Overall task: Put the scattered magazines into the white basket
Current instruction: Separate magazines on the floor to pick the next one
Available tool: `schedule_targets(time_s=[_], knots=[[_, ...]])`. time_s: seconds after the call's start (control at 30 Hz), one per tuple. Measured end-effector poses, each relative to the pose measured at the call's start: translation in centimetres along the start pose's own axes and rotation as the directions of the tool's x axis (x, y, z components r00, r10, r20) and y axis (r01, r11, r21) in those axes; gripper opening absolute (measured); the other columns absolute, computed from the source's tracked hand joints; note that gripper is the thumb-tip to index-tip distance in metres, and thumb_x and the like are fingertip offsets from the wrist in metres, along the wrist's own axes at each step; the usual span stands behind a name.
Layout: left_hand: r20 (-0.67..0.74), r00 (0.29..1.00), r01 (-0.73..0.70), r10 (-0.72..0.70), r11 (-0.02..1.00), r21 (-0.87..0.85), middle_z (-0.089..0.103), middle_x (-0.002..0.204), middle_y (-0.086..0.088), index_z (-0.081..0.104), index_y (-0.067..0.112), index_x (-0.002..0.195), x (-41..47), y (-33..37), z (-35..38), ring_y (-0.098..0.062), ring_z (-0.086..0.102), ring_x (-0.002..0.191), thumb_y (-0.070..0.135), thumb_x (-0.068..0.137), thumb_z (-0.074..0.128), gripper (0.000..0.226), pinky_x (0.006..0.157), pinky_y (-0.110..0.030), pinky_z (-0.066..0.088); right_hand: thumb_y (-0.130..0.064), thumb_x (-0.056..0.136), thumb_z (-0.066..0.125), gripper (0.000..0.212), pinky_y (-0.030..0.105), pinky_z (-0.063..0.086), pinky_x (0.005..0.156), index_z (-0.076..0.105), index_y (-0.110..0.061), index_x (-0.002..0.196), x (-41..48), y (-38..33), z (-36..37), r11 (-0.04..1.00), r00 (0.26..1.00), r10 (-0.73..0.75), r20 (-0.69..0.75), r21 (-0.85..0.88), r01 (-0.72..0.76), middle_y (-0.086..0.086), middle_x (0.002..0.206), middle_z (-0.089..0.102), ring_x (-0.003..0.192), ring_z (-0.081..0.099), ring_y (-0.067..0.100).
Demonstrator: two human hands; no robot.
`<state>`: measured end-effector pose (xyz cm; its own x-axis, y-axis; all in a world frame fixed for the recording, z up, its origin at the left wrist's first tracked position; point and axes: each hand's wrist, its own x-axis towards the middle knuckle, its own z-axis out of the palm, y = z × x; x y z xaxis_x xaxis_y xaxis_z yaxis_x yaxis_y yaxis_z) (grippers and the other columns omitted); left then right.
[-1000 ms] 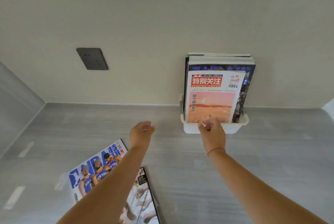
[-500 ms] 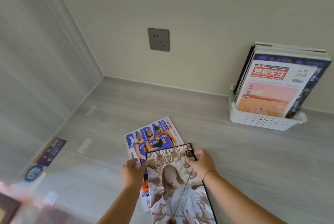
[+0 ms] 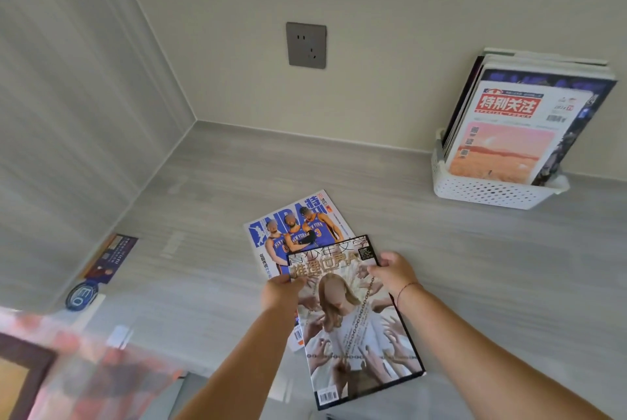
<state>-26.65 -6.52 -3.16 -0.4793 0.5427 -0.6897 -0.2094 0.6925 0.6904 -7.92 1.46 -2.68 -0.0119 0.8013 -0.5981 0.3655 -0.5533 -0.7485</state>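
Both hands grip the top magazine (image 3: 353, 324) at its far end: the left hand (image 3: 283, 290) pinches the left edge, the right hand (image 3: 390, 270) clasps the far right corner. This magazine lies well short of the basket (image 3: 488, 194) and to its left, overlapping the near right part of the NBA magazine (image 3: 298, 236).

The risk, as I judge it, is that the lift drags the NBA magazine along or lets it slide off the near edge of the counter (image 3: 203, 182), since the two covers touch. The basket already holds several upright magazines, so the new one could catch on its rim or tip the front copy (image 3: 502, 134) forward.

The top magazine's long axis runs from the person toward the wall, slightly skewed; its title end points away, roughly left of the basket.
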Motion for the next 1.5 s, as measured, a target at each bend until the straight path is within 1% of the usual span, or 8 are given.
schedule_targets(time_s=[0.3, 0.47, 0.63, 0.77, 0.93, 1.03, 1.23, 1.5], knots=[[0.143, 0.983, -0.099, 0.117, 0.987, -0.124, 0.072, 0.08, -0.021, 0.064, 0.003, 0.098, -0.3, 2.6, 0.5, -0.042, 0.068, 0.071, 0.007, 0.087, 0.061, 0.012, 0.081, -0.051, 0.055, -0.007, 0.09, 0.054, 0.017, 0.031, 0.051, 0.039, 0.059, 0.001, 0.104, 0.3, 0.6, -2.7, 0.976, 0.997, -0.069, 0.015, 0.209, 0.064, 0.016, 0.084, 0.07, 0.054, 0.06, 0.031], [0.121, 0.95, -0.285, 0.288, 0.957, -0.044, 0.073, 0.073, -0.019, 0.067, 0.017, 0.096, -1.6, 7.7, 2.8, -0.033, 0.07, 0.064, 0.018, 0.089, 0.059, 0.011, 0.052, -0.024, 0.047, -0.006, 0.091, 0.055, 0.015, 0.041, 0.051, 0.084, 0.066, -0.013, 0.098, -0.1, 0.8, -5.9, 0.959, 0.977, -0.037, 0.208, 0.283, -0.024, 0.001, 0.093, 0.069, 0.082, 0.068, 0.018], [0.234, 0.88, -0.421, 0.413, 0.907, -0.017, 0.074, 0.073, -0.01, 0.072, 0.013, 0.083, -3.2, 11.4, 7.7, -0.022, 0.06, 0.061, 0.019, 0.086, 0.062, 0.012, 0.057, -0.02, 0.043, -0.009, 0.091, 0.057, 0.012, 0.025, 0.029, 0.061, 0.066, -0.014, 0.084, 0.6, -0.4, -10.8, 0.933, 0.989, -0.144, -0.033, 0.329, 0.147, -0.005, 0.068, 0.065, 0.057, 0.07, 0.004], [0.275, 0.831, -0.516, 0.483, 0.855, 0.058, 0.071, 0.067, 0.023, 0.073, 0.028, 0.063, -4.2, 13.5, 12.6, 0.005, 0.061, 0.066, 0.013, 0.082, 0.063, 0.027, 0.053, -0.005, 0.043, -0.005, 0.089, 0.058, 0.015, 0.02, 0.05, 0.06, 0.066, -0.016, 0.082, 1.8, -3.2, -16.3, 0.877, 0.956, -0.249, -0.157, 0.383, 0.291, -0.002, 0.087, 0.072, 0.065, 0.073, 0.014], [0.33, 0.763, -0.609, 0.556, 0.79, 0.079, 0.069, 0.074, 0.006, 0.073, 0.035, 0.063, -5.3, 19.1, 19.2, -0.012, 0.046, 0.064, 0.007, 0.082, 0.061, 0.036, 0.054, -0.02, 0.037, 0.002, 0.088, 0.057, 0.019, 0.03, 0.059, 0.077, 0.066, -0.012, 0.079, 4.2, -7.8, -23.9, 0.826, 0.864, -0.416, -0.283, 0.281, 0.49, 0.005, 0.093, 0.07, 0.075, 0.07, 0.025], [0.305, 0.721, -0.655, 0.622, 0.755, 0.011, 0.076, 0.086, 0.002, 0.075, 0.03, 0.07, -5.9, 22.9, 22.9, -0.008, 0.052, 0.062, 0.004, 0.08, 0.062, 0.031, 0.066, -0.024, 0.045, -0.004, 0.088, 0.059, 0.015, 0.016, 0.056, 0.068, 0.066, -0.015, 0.08, 5.3, -11.0, -27.5, 0.82, 0.803, -0.464, -0.373, 0.162, 0.549, 0.0, 0.089, 0.07, 0.068, 0.072, 0.01], [0.247, 0.699, -0.683, 0.671, 0.729, -0.048, 0.076, 0.088, 0.005, 0.077, 0.025, 0.077, -5.5, 27.3, 28.8, 0.0, 0.056, 0.063, 0.004, 0.079, 0.063, 0.026, 0.064, -0.019, 0.046, -0.011, 0.087, 0.06, 0.01, -0.002, 0.038, 0.048, 0.068, -0.015, 0.091, 7.7, -14.5, -32.1, 0.81, 0.698, -0.521, -0.491, -0.027, 0.586, -0.013, 0.069, 0.062, 0.061, 0.054, -0.003], [0.222, 0.769, -0.621, 0.599, 0.783, 0.037, 0.073, 0.078, 0.014, 0.077, 0.025, 0.08, -1.7, 24.1, 32.5, 0.005, 0.056, 0.052, 0.009, 0.081, 0.066, 0.02, 0.052, -0.006, 0.043, -0.013, 0.089, 0.059, 0.013, 0.018, 0.047, 0.062, 0.07, -0.015, 0.096, 12.4, -10.6, -32.5, 0.888, 0.781, -0.426, -0.456, -0.045, 0.457, -0.004, 0.077, 0.066, 0.066, 0.056, 0.01]])
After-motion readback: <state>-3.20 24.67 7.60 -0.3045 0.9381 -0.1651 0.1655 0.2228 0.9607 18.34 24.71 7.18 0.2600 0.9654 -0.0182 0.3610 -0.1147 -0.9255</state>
